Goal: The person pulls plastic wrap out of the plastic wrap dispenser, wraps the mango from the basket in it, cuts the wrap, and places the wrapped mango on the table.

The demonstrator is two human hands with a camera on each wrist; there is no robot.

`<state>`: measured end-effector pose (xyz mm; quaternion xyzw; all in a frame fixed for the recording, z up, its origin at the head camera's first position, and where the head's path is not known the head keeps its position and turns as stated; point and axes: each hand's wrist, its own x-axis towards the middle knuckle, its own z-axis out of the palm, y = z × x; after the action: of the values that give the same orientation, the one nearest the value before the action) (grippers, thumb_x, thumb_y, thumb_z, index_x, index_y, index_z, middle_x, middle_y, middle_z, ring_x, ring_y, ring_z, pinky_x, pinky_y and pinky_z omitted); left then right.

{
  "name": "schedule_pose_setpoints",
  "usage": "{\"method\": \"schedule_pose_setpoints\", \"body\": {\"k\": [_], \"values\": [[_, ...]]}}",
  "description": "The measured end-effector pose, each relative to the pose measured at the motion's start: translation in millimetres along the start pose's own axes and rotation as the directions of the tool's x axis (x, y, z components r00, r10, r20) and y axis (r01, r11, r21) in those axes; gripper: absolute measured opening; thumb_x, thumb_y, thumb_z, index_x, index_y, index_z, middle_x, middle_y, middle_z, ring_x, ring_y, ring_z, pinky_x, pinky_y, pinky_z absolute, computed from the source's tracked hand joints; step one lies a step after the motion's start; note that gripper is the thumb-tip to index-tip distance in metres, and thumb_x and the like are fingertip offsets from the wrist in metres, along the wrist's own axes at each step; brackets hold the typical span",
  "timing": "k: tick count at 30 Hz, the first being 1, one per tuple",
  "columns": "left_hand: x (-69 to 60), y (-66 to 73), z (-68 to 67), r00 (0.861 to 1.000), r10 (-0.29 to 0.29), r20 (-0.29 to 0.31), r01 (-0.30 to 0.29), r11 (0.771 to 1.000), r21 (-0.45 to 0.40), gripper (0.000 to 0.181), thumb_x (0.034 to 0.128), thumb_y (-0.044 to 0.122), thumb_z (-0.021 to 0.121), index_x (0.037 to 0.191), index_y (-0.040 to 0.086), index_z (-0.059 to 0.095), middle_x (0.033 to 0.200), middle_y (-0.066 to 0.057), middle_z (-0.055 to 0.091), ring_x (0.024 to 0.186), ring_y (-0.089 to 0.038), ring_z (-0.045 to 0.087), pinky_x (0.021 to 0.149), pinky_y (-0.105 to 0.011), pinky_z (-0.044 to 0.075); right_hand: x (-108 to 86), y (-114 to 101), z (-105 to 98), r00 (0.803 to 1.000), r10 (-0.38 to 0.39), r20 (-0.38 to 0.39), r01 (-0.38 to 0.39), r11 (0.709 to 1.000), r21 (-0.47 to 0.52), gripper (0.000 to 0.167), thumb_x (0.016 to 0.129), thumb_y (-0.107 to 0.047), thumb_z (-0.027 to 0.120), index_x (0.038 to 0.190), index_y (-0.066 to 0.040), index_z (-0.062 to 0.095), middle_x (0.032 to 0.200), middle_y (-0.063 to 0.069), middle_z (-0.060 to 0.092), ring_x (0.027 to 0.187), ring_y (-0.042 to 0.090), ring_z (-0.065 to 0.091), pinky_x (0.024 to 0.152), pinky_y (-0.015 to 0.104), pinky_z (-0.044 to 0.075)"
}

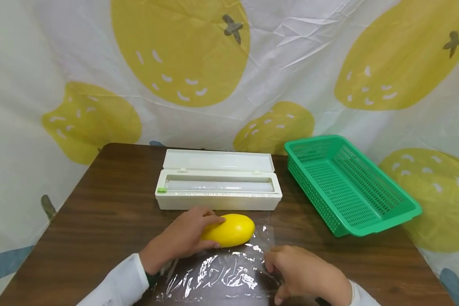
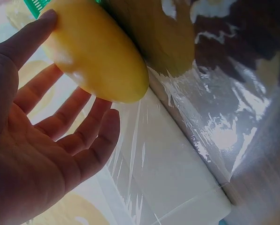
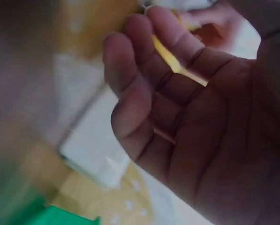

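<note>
My left hand (image 1: 185,233) holds a smooth yellow mango (image 1: 233,230) by its left end, thumb on one side and fingers on the other. In the left wrist view the mango (image 2: 100,54) lies against the thumb and fingertips. Under it, a sheet of clear plastic wrap (image 1: 218,276) stretches over the table from the dispenser toward the near edge. My right hand (image 1: 300,270) is beside the sheet's right edge, fingers loosely bent. Nothing shows in its palm in the right wrist view; whether its fingertips touch the wrap is unclear.
Behind the mango stands a white wrap dispenser (image 1: 218,202), lid raised, with a roll inside and a green slider at its left. A green basket (image 1: 313,191) sits at the right back of the brown wooden table (image 1: 111,199). A lemon-print cloth (image 1: 199,127) hangs behind.
</note>
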<state>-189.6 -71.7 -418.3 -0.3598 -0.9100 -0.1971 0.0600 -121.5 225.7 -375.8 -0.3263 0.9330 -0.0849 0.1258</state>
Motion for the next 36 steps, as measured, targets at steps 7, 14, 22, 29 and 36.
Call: {"method": "schedule_pose_setpoints", "body": {"k": [7, 14, 22, 29, 36], "values": [[-1.1, -0.6, -1.1, 1.000, -0.012, 0.000, 0.012, 1.000, -0.014, 0.059, 0.0797, 0.040, 0.085, 0.131, 0.017, 0.068, 0.115, -0.005, 0.065, 0.102, -0.021, 0.059, 0.089, -0.039, 0.052, -8.3, 6.5, 24.0, 0.996, 0.066, 0.058, -0.064, 0.997, -0.032, 0.034, 0.056, -0.006, 0.086, 0.076, -0.025, 0.066, 0.071, -0.018, 0.056, 0.062, 0.005, 0.046, 0.060, 0.026, 0.045], [-0.4, -0.2, -2.0, 1.000, -0.004, -0.001, 0.004, 1.000, -0.015, 0.059, 0.0797, 0.040, 0.085, 0.131, 0.017, 0.068, 0.115, -0.005, 0.065, 0.102, -0.021, 0.059, 0.089, -0.039, 0.052, -6.8, 6.8, 14.4, 0.996, -0.083, -0.034, 0.083, 0.997, -0.005, 0.023, 0.075, -0.001, 0.075, 0.073, -0.024, 0.069, 0.070, -0.019, 0.061, 0.063, -0.001, 0.051, 0.061, 0.020, 0.047], [0.7, 0.2, -4.2, 1.000, 0.013, -0.005, -0.013, 1.000, -0.004, 0.057, 0.0805, 0.037, 0.085, 0.131, 0.016, 0.068, 0.114, -0.005, 0.065, 0.100, -0.021, 0.059, 0.087, -0.039, 0.053, 22.2, -6.2, -49.5, 0.921, -0.172, -0.349, 0.134, 0.983, -0.129, 0.026, 0.082, 0.003, 0.069, 0.078, -0.021, 0.059, 0.075, -0.013, 0.054, 0.066, 0.003, 0.050, 0.061, 0.021, 0.045], [1.3, -1.6, -2.0, 0.999, 0.035, -0.009, -0.035, 0.999, 0.008, 0.053, 0.0811, 0.038, 0.084, 0.128, 0.016, 0.071, 0.112, -0.004, 0.065, 0.098, -0.019, 0.058, 0.084, -0.036, 0.053, 92.0, -8.7, -59.1, 0.888, -0.109, -0.447, -0.010, 0.967, -0.255, 0.019, 0.086, -0.002, 0.068, 0.079, -0.017, 0.059, 0.075, -0.006, 0.053, 0.061, 0.010, 0.049, 0.053, 0.025, 0.042], [2.3, -2.9, -2.1, 0.998, 0.058, -0.020, -0.058, 0.998, -0.007, 0.053, 0.0813, 0.038, 0.084, 0.127, 0.015, 0.071, 0.109, -0.006, 0.065, 0.095, -0.019, 0.057, 0.080, -0.034, 0.051, 138.0, -8.9, -22.8, 0.902, -0.077, -0.426, -0.085, 0.933, -0.349, 0.015, 0.078, -0.006, 0.075, 0.083, -0.014, 0.064, 0.081, 0.000, 0.052, 0.059, 0.017, 0.055, 0.049, 0.030, 0.048]]}}
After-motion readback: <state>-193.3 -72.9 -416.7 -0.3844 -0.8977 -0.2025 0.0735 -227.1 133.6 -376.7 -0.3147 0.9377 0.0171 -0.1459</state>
